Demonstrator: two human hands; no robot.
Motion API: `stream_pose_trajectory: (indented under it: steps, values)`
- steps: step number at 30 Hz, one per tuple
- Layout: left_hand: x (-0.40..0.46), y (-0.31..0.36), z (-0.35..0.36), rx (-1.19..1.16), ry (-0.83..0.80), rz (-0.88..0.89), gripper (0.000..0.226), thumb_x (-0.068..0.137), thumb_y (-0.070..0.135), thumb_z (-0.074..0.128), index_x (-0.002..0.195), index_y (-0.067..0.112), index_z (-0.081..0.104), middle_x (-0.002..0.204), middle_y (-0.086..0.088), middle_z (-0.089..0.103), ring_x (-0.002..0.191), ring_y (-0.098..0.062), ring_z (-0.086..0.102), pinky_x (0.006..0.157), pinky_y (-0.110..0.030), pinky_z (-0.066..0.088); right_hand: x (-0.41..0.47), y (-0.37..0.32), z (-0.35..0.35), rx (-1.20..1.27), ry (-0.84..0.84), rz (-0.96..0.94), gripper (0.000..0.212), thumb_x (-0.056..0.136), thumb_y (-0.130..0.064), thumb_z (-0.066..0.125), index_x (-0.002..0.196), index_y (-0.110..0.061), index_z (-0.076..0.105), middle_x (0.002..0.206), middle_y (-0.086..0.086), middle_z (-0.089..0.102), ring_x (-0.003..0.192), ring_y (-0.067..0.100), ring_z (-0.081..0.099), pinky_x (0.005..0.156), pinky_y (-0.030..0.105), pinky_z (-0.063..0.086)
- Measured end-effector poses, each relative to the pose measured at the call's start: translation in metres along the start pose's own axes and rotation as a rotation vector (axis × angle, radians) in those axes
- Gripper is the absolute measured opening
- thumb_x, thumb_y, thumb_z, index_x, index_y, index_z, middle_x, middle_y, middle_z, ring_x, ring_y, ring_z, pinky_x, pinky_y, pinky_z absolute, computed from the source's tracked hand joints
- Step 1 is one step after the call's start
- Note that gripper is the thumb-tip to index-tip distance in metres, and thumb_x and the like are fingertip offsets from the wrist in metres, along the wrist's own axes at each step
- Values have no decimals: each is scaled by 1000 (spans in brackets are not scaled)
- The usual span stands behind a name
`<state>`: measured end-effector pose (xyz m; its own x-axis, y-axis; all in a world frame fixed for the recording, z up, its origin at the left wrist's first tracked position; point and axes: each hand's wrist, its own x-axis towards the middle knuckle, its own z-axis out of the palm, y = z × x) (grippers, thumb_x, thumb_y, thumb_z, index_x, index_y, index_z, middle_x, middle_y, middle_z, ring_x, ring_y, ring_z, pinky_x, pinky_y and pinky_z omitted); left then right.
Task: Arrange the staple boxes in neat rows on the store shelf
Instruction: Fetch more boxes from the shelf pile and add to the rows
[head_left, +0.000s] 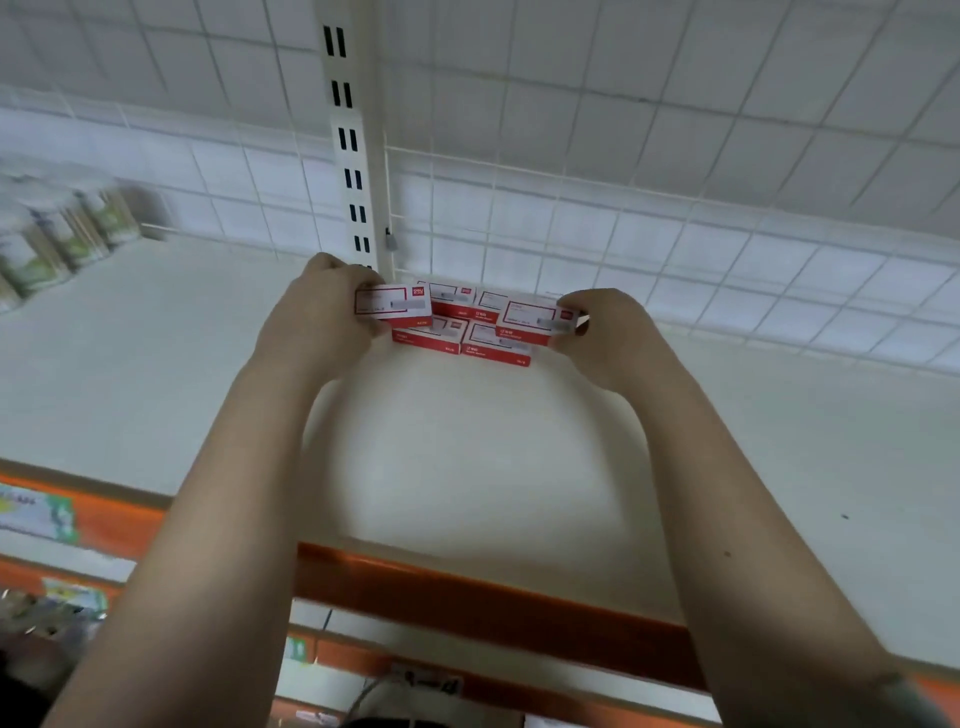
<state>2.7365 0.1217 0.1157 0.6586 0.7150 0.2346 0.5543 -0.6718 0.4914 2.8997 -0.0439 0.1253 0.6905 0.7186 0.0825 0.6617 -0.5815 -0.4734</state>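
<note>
Staple boxes (462, 322), red and white, sit in a small cluster at the back of a pale store shelf (467, 457), close against the white wire grid panel (649, 171) and just right of a slotted upright post (349, 140). At least four of them lie flat on the shelf in two short rows, touching one another. A person reaches in with both bare arms. The left hand (317, 317) grips one box (393, 306) at the left edge of the cluster, fingers curled round its far end, the box held a little above the lower row and slightly tilted. The right hand (605, 327) pinches a second box (537, 318) at the right edge of the cluster, thumb and fingers closed on its right end; this box overlaps the boxes behind and below it. Whether either held box rests on the others cannot be told. Lettering on the boxes is too blurred to read. At far left on the same shelf stands a blurred group of green-and-white packages (57, 234). An orange rail (488, 603) runs along the shelf's front edge, with blurred labels (36, 512) on it at left
</note>
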Motion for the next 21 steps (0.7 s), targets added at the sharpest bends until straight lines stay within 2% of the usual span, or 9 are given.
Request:
stream_pose_trajectory:
  steps: [2,5,6,8,14,18,21]
  values:
    - [10,-4,-1,-5,-23,30,39,81,20,68,119,14,60,117,-13,47,97,-32,55,92,-39,44,3,-8,4,-15,-11,25,18,87,-7,53,101,-3,64,94,4,63,75,15,51,53,12,36]
    - [24,-8,-2,-6,-67,80,38,81,21,68,118,14,60,117,-13,47,95,-31,55,89,-34,42,6,-19,10,-18,-30,80,34,87,-9,55,121,-8,59,119,10,58,104,22,55,81,23,43]
    - [28,-9,-2,-5,-85,97,38,82,21,68,118,14,60,117,-13,47,94,-30,55,87,-32,40,7,-22,12,-15,-33,102,37,87,-10,55,124,-9,57,122,11,56,106,23,55,83,25,42]
    - [36,-10,-3,-15,-108,128,38,82,22,68,118,14,60,117,-13,47,90,-26,52,83,-29,38,10,-26,15,4,-34,136,37,86,-9,56,123,-10,57,122,11,54,102,24,57,79,25,42]
    - [50,-18,-1,-24,-152,205,38,83,22,67,118,12,58,112,-12,47,85,-19,45,82,-27,35,11,-32,22,37,-20,220,49,87,-8,57,135,-14,48,127,6,54,108,21,55,79,19,36]
    - [54,-19,5,-30,-178,227,35,84,20,65,118,15,58,108,-4,44,87,-17,46,83,-25,35,8,-34,23,16,-17,225,46,88,-6,55,132,-13,51,120,6,59,103,20,57,76,19,37]
    - [56,-18,9,-32,-191,245,32,85,18,64,117,14,59,112,-5,46,91,-19,48,82,-25,35,6,-35,25,-12,-11,215,37,87,-6,54,124,-9,58,115,10,60,96,23,57,79,25,42]
